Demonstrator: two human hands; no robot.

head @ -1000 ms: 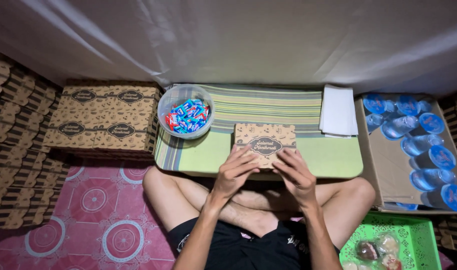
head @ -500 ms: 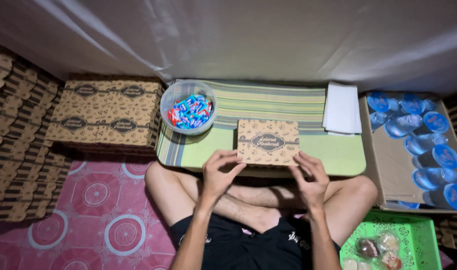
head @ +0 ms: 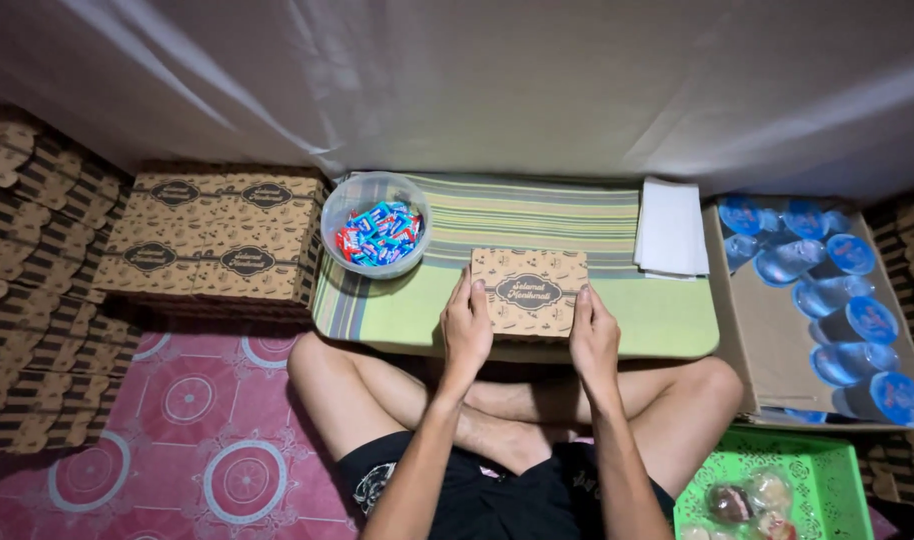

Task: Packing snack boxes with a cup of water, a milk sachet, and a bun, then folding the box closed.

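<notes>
Person sat cross-legged behind low striped green table [head: 667, 315]. Small brown printed box [head: 529, 291] lay flat, closed, at table's near edge, centre. Left hand [head: 466, 327] pressed flat against box's left side, fingers straight, extended, thumb tucked near front corner. Right hand [head: 594, 333] mirrored it on right side, palm inward. Box clamped between both palms, no fingers curled over lid. Clear bowl of wrapped candies [head: 376, 236] stood left of box, apart. White paper stack [head: 672, 229] at right rear. Carton of sealed water cups [head: 822, 300] beside table.
</notes>
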